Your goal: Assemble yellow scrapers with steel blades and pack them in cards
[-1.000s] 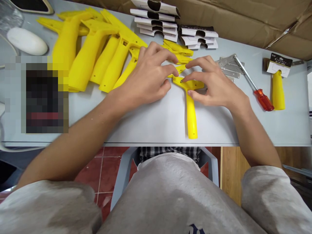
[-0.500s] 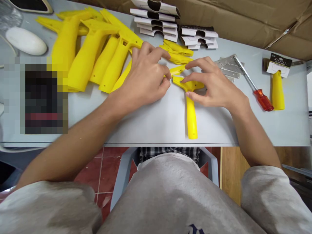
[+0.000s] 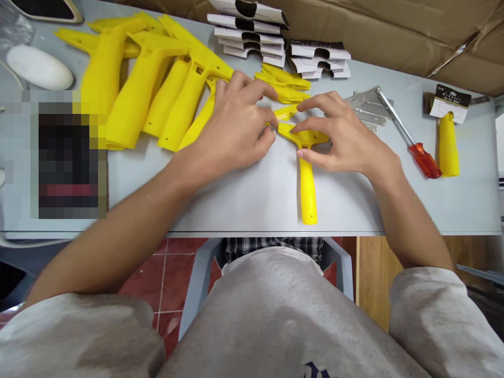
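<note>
A yellow plastic scraper handle [image 3: 308,189] with a T-shaped head lies on the table, its grip towards the front edge. My right hand [image 3: 338,131] arches over its head from the right. The fingers are bent and spread, with index fingertip and thumb at the head and neck. To the left, my left hand [image 3: 240,121] hovers with curled fingers, its index fingertip and thumb near the left tip of the head. I see nothing held in it. Small flat yellow blade covers [image 3: 285,113] lie just beyond the fingertips, partly hidden by my hands.
Several yellow handles [image 3: 128,100] are heaped at the left. White card sleeves [image 3: 252,39] are stacked at the back. Metal blades [image 3: 368,107] and a red-handled screwdriver [image 3: 425,160] lie right, beside a carded scraper [image 3: 449,142]. A white computer mouse [image 3: 39,67] is far left.
Both hands keep nearly the same pose above the T-shaped handle. The whole view has shifted very slightly; nothing is visibly picked up or let go.
</note>
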The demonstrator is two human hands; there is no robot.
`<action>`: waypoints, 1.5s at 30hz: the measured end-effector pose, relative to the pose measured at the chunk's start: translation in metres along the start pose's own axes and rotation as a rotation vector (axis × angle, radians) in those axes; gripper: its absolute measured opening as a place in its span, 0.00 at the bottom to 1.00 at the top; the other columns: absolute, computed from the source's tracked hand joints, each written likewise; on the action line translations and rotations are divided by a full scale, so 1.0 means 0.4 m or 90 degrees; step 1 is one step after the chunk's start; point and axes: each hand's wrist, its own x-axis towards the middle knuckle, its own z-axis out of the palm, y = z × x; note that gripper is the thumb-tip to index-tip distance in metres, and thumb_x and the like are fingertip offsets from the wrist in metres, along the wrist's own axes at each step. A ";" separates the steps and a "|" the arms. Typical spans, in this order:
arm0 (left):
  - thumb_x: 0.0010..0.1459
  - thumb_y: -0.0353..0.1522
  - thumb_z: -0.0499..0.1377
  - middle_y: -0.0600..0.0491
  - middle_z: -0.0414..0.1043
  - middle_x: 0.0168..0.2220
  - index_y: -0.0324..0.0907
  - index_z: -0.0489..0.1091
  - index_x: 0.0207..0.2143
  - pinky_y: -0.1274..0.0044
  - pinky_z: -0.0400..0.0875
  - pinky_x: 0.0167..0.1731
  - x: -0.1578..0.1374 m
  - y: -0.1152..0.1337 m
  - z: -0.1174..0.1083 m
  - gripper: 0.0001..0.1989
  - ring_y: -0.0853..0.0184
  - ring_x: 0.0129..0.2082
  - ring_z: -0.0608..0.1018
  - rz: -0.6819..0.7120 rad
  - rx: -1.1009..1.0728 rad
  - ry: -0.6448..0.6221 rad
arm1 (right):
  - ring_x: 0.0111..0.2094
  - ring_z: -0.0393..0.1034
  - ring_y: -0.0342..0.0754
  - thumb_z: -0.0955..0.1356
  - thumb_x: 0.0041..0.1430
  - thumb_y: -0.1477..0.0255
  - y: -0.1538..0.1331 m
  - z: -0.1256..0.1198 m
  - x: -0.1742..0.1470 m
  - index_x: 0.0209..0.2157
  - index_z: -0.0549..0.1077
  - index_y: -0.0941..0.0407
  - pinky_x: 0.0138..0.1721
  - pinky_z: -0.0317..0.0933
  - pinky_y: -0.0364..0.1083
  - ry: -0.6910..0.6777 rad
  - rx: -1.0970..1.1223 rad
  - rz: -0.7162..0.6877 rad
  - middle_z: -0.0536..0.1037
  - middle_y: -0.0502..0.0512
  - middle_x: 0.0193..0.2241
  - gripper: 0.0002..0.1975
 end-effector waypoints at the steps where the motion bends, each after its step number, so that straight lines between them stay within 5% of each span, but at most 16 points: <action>1: 0.70 0.37 0.59 0.51 0.79 0.69 0.53 0.88 0.49 0.43 0.69 0.69 -0.002 0.001 -0.001 0.15 0.42 0.69 0.71 0.002 0.000 0.006 | 0.72 0.65 0.60 0.66 0.75 0.44 0.000 0.000 0.000 0.62 0.83 0.53 0.76 0.65 0.63 -0.002 0.000 -0.002 0.72 0.61 0.70 0.32; 8: 0.70 0.35 0.61 0.52 0.78 0.69 0.51 0.87 0.49 0.42 0.67 0.71 0.000 -0.001 -0.003 0.14 0.43 0.70 0.70 -0.008 -0.002 -0.005 | 0.72 0.66 0.59 0.67 0.75 0.45 -0.001 -0.002 -0.003 0.63 0.82 0.52 0.75 0.67 0.61 0.014 -0.018 0.005 0.73 0.60 0.70 0.31; 13: 0.70 0.43 0.65 0.49 0.78 0.69 0.48 0.85 0.47 0.43 0.58 0.78 0.014 -0.008 -0.031 0.12 0.44 0.70 0.68 -0.037 -0.086 0.022 | 0.70 0.68 0.55 0.68 0.76 0.47 -0.016 -0.064 -0.032 0.62 0.83 0.50 0.76 0.68 0.61 0.083 -0.046 0.026 0.73 0.55 0.70 0.27; 17: 0.71 0.35 0.61 0.50 0.78 0.69 0.48 0.85 0.51 0.48 0.67 0.73 -0.021 0.037 -0.093 0.13 0.46 0.69 0.74 -0.014 -0.010 0.050 | 0.68 0.74 0.53 0.64 0.80 0.52 -0.053 -0.092 -0.116 0.63 0.82 0.48 0.74 0.73 0.59 0.130 -0.070 0.112 0.76 0.55 0.68 0.24; 22: 0.76 0.34 0.58 0.48 0.80 0.67 0.49 0.80 0.62 0.55 0.74 0.72 -0.147 0.127 -0.074 0.17 0.50 0.68 0.80 -0.012 -0.049 0.044 | 0.75 0.72 0.50 0.64 0.81 0.62 -0.142 0.025 -0.258 0.73 0.76 0.59 0.80 0.73 0.55 0.238 -0.015 0.134 0.75 0.58 0.71 0.28; 27: 0.80 0.38 0.55 0.39 0.71 0.77 0.44 0.71 0.72 0.50 0.67 0.78 -0.244 0.187 0.050 0.23 0.46 0.80 0.71 -0.063 -0.079 0.061 | 0.86 0.52 0.50 0.56 0.84 0.59 -0.201 0.150 -0.307 0.81 0.66 0.55 0.90 0.54 0.64 0.161 0.046 0.247 0.61 0.55 0.80 0.33; 32: 0.83 0.40 0.47 0.36 0.57 0.84 0.40 0.61 0.81 0.43 0.51 0.84 -0.261 0.217 0.089 0.31 0.45 0.86 0.58 -0.101 -0.036 0.008 | 0.88 0.44 0.53 0.51 0.84 0.57 -0.190 0.161 -0.308 0.83 0.62 0.59 0.92 0.47 0.65 0.087 0.031 0.306 0.52 0.58 0.83 0.37; 45: 0.83 0.36 0.42 0.26 0.57 0.82 0.25 0.63 0.78 0.47 0.51 0.85 -0.260 0.212 0.097 0.32 0.44 0.86 0.58 -0.090 0.025 -0.006 | 0.89 0.40 0.56 0.52 0.82 0.65 -0.200 0.189 -0.286 0.83 0.60 0.69 0.93 0.45 0.63 0.092 -0.023 0.376 0.46 0.63 0.84 0.38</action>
